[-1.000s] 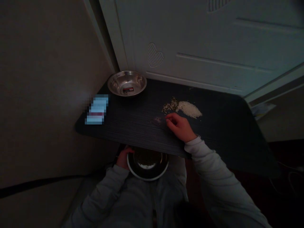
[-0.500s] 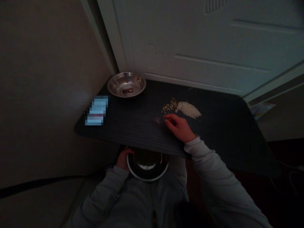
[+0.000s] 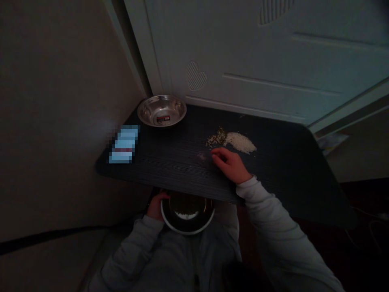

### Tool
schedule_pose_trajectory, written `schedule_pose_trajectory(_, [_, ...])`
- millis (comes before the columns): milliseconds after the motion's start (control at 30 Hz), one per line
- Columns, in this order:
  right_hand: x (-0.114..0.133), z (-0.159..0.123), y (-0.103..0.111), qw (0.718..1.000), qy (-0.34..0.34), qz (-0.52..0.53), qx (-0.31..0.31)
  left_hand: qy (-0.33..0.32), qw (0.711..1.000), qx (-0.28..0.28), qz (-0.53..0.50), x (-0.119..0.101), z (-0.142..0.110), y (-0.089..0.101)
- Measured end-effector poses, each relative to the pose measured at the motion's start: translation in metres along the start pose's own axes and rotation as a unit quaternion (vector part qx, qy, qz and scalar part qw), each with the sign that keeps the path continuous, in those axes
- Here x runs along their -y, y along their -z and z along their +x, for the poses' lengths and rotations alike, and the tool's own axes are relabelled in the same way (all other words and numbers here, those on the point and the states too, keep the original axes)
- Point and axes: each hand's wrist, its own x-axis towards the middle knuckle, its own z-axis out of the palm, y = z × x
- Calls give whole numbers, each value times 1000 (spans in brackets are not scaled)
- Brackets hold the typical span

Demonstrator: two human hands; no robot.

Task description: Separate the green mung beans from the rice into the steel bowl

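My left hand (image 3: 155, 207) grips the left side of a dark bowl with a pale rim (image 3: 189, 232), below the table's front edge. Dark and white grains show inside the bowl, whose far side is hidden by the tabletop. Over the table, my right hand (image 3: 230, 165) has its fingers curled toward the thumb; whether anything is pinched there is too dark to make out. Just beyond it lies a heap of white rice (image 3: 242, 142). Touching that heap on its left is a smaller pile of mixed green and pale grains (image 3: 219, 137).
On the dark table (image 3: 164, 162), a shiny steel basin (image 3: 164, 98) stands at the back left. A lit phone (image 3: 124, 144), blurred out, lies at the left edge. A white door (image 3: 249, 52) rises behind the table. A faint smear (image 3: 201, 155) marks the wood.
The view has tilted slightly, so most things sit a little lower. My right hand stays nearly in place beside the grains, and my left hand keeps its hold on the bowl.
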Motion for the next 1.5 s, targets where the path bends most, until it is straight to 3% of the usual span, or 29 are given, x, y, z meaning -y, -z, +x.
schedule_pose_trajectory(333, [13, -9, -12, 997, -15, 33, 68, 49, 999, 17, 4, -1, 2, 13])
schedule_pose_trajectory(433, [16, -12, -14, 999, -12, 1, 49, 62, 998, 10, 13, -2, 1, 15])
schedule_pose_trajectory(733, [1, -13, -1, 994, -89, -46, -48, 55, 998, -2, 20, -5, 0, 16])
schedule_pose_trajectory(1500, [9, 12, -19, 995, -69, -38, -53, 61, 998, -27, 10, -13, -6, 14])
